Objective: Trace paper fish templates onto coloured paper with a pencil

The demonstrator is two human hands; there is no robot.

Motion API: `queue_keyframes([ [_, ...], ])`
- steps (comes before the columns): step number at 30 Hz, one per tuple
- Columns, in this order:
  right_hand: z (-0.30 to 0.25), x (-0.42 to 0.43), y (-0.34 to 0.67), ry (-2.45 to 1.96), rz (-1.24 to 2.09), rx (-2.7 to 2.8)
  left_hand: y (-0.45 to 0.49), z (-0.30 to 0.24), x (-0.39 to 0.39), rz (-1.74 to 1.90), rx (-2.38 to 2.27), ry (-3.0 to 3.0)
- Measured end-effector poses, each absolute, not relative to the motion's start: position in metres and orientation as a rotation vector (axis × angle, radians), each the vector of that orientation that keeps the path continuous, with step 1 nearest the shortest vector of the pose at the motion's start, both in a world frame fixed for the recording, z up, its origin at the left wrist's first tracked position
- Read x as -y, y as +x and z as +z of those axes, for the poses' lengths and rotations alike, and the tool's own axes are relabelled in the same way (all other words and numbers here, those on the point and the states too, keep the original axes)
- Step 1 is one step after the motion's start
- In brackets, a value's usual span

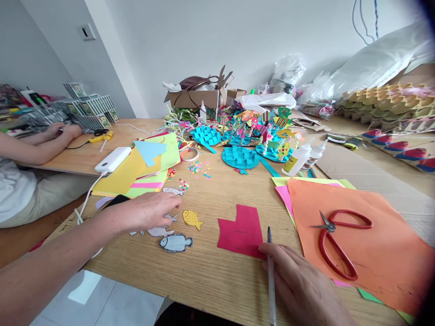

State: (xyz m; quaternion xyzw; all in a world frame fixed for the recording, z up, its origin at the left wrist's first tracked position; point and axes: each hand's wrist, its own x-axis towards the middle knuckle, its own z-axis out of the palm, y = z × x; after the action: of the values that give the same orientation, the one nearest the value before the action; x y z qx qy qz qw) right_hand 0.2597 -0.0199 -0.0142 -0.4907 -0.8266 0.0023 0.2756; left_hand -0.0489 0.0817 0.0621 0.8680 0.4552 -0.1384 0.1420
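From our head-worn view, our right hand has its fingers drawn together around a slim pen, dark tip pointing away from us, while a fingertip touches the near right corner of the red paper. That notched sheet lies flat on the table, just left of the pen, with a faint curved line on it. It looks light and thin, likely to slide or crease, so we would press it down by an edge or corner, clear of the line. The pen seems rigid and light, best held low on its barrel.

Our left hand, well left of the pen, hangs half-curled over grey paper fish; we cannot tell whether it has hold of one. Nearest it are a yellow fish and a pale blue fish, both flimsy-looking.

Right of the pen, red-handled scissors lie on an orange sheet, crowding that side. Beyond the red paper stand glue bottles and blue woven discs.
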Motion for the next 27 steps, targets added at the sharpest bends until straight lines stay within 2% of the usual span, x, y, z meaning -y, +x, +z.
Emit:
queue_keyframes([
  [8, -0.014, 0.019, 0.26, -1.301, -0.002, 2.215, -0.063, 0.035, -0.076, -0.36, -1.372, 2.49],
  [27, -0.016, 0.021, 0.26, -1.318, -0.061, 2.213, -0.077, 0.031, -0.08, -0.256, -1.417, 2.439],
])
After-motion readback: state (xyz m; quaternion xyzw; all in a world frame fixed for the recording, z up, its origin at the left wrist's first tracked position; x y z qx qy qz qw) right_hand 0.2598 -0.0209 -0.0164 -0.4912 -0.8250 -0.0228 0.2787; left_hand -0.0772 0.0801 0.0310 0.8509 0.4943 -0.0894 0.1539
